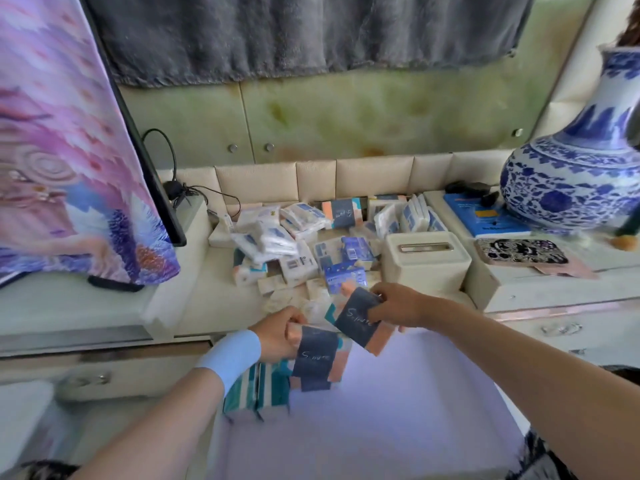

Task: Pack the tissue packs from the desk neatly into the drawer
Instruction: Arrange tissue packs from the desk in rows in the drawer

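Note:
A heap of several tissue packs [298, 244] lies in the sunken middle of the desk. My left hand [277, 336] grips a dark blue and peach pack [317, 358] above the left back corner of the open drawer [415, 427]. My right hand [394, 304] pinches a second dark blue and peach pack [360, 322] just right of it, over the drawer's back edge. Teal-and-white striped packs [258, 389] stand in the drawer's left back corner, under my left hand.
A cream tissue box [426, 258] stands right of the heap. A large blue-and-white vase [571, 174], a blue book [485, 216] and a patterned phone [519, 251] sit on the right desk top. A screen under a pink-purple cloth [69, 150] fills the left.

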Demonstrator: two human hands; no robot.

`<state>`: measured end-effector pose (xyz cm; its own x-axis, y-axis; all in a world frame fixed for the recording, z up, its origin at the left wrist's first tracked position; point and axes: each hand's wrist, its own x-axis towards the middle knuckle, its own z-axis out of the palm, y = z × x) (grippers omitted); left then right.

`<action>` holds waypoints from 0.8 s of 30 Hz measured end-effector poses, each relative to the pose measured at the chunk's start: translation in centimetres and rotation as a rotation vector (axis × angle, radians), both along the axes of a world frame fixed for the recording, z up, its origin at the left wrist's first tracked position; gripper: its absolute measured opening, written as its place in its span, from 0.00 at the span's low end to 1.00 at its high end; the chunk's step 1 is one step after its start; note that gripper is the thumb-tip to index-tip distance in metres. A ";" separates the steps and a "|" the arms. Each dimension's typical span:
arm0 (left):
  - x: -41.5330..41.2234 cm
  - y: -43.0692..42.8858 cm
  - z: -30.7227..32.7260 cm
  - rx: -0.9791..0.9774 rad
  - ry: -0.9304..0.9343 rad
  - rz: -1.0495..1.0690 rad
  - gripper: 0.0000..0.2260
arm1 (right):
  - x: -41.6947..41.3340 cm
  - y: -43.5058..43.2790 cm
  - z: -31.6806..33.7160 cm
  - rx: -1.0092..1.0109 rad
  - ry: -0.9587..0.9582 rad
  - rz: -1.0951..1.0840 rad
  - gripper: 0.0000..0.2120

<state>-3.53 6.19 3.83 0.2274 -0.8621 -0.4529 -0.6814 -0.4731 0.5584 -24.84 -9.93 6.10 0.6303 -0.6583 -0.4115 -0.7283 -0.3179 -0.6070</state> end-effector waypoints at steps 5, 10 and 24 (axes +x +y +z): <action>-2.9 1.3 -3.2 0.099 -0.119 -0.108 0.19 | -1.2 2.9 -2.9 -0.094 0.233 0.176 0.14; -4.7 1.1 -6.2 0.128 -0.191 -0.256 0.20 | -1.6 2.8 -5.3 -0.142 0.392 0.260 0.20; -3.7 0.6 -11.0 0.023 -0.548 -0.427 0.26 | -2.2 0.8 -12.5 -0.445 0.519 0.269 0.25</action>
